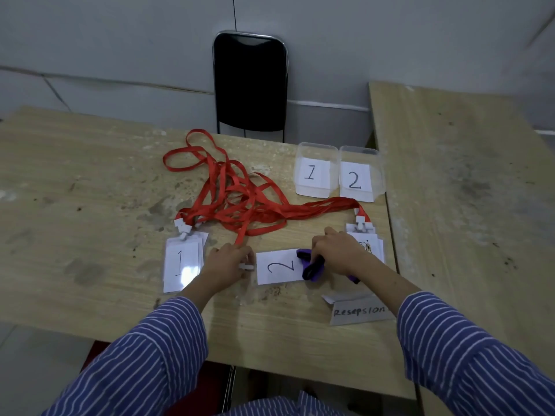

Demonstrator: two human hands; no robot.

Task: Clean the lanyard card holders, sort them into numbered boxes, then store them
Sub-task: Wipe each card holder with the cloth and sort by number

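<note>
A card holder marked 2 lies flat on the wooden table in front of me. My left hand holds its white clip end at the holder's left edge. My right hand grips a purple cloth and presses it on the holder's right part. A small stack of holders marked 1 lies to the left. Another stack of holders lies behind my right hand, partly hidden. Tangled red lanyards spread behind them. Two clear boxes labelled 1 and 2 stand at the back right.
A paper sign reading "resepsion" lies near the table's front right. A black chair stands behind the table against the wall. A second wooden table adjoins on the right.
</note>
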